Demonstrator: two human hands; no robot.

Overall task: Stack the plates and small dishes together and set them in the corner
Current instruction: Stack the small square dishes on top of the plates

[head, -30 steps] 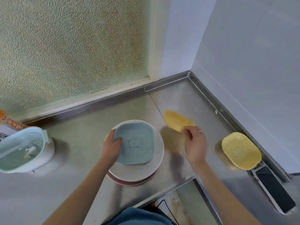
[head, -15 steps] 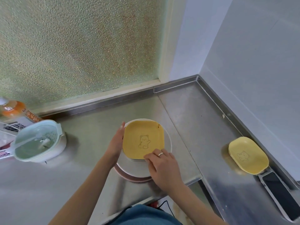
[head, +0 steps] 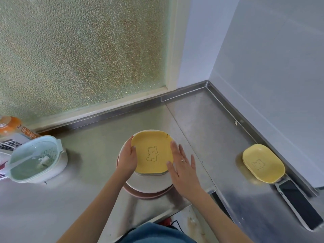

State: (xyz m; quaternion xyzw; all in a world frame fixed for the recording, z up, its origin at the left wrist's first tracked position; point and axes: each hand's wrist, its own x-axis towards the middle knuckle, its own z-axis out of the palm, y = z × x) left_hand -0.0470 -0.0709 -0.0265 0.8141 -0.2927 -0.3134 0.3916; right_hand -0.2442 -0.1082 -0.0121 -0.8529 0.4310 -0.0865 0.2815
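Yellow dish point(head: 152, 154) atop the plate stack point(head: 149, 185) is gripped by the left hand point(head: 127, 159) and touched by the right hand's point(head: 183, 170) straight fingers.

The yellow dish point(head: 152, 154) that the right hand point(head: 182, 170) was lifting off the table a second ago now sits flat on top of the stack, covering the blue dish. The right hand has slid from the dish's near edge round to its right side, fingers point(head: 175, 151) straight against the rim. The left hand point(head: 127, 158) has crept up the left edge.
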